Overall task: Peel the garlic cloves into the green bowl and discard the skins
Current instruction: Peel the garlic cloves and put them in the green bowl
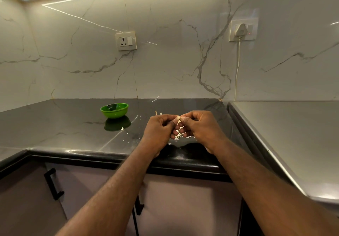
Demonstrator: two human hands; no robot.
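Note:
My left hand (159, 127) and my right hand (200, 125) meet above the black counter, fingertips together. Between them they pinch a pale garlic clove (177, 119), mostly hidden by the fingers. Bits of papery skin (177, 136) show under the curled fingers. The green bowl (114, 110) stands on the counter to the left of my hands and a little farther back; its inside is not plainly visible. Loose skin scraps (158, 113) lie scattered on the counter around my hands.
The glossy black counter (55, 125) runs to a marble wall with a socket (126, 41) and a plugged-in socket (242, 30) with a white cable. A grey steel surface (286, 136) adjoins on the right. Cabinet doors with black handles (53, 184) sit below.

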